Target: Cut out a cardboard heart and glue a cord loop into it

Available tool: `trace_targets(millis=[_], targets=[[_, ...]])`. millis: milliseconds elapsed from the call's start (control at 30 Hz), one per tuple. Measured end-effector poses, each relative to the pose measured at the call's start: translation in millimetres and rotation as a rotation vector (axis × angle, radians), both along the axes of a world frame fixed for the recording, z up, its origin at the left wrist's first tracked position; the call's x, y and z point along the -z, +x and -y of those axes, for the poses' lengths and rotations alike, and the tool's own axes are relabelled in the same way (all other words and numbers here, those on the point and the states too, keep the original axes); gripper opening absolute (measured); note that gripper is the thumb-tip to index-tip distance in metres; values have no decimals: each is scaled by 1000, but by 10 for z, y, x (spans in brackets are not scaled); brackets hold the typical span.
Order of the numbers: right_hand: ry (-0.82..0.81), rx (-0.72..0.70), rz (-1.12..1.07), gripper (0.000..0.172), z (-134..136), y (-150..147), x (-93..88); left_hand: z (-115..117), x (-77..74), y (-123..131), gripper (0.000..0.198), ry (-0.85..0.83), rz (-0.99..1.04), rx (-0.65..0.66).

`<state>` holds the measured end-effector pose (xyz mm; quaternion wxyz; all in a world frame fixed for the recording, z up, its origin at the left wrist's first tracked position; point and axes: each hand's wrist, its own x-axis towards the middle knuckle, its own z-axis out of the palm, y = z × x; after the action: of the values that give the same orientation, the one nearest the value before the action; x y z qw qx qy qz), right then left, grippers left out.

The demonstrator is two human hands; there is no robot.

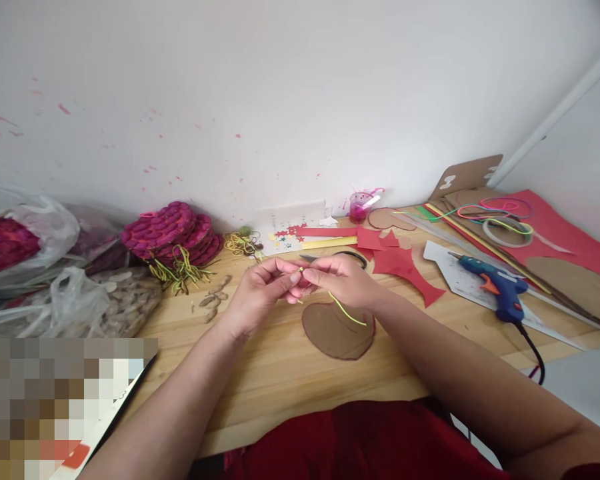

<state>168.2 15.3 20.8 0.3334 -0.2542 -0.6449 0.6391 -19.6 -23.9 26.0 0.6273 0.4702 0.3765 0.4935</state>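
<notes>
Both my hands meet above the wooden table, fingertips pinched together. My left hand [265, 288] and my right hand [335, 280] grip a thin yellow-green cord [347, 313] between them. One end of the cord hangs from under my right hand and curves toward the right; a short bit shows below my left fingers. Whether there is a knot at the fingertips is too small to tell. Below the hands lies a rounded brown cardboard piece [337, 337] with a dark red edge. Just behind my fingers is a pair of scissors [353, 256], partly hidden.
Peanuts [213, 303] and a stack of purple-red woven pieces [173, 233] lie left, beside plastic bags [60, 293]. Red paper scraps [405, 267] are behind my right hand. A blue glue gun [500, 287] with its cable rests at right, near coloured cords [505, 213]. Behind stands a pink-stained cup [359, 210].
</notes>
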Motion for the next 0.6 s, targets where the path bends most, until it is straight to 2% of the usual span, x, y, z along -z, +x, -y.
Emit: trace_targets(millis=[100, 300, 367, 500, 600], targets=[[-18, 15, 19, 37, -48, 40, 14, -4, -8, 1, 19, -79, 80, -5], [-171, -52, -62, 30, -64, 61, 52, -25, -29, -13, 25, -174, 175, -4], [-161, -11, -63, 28, -78, 70, 48, -31, -29, -22, 28, -193, 157, -4], [-82, 177, -22, 32, -122, 108, 10, -35, -13, -17, 31, -207, 73, 32], [-222, 161, -98, 32, -126, 119, -18, -29, 0, 1, 34, -252, 11, 63]])
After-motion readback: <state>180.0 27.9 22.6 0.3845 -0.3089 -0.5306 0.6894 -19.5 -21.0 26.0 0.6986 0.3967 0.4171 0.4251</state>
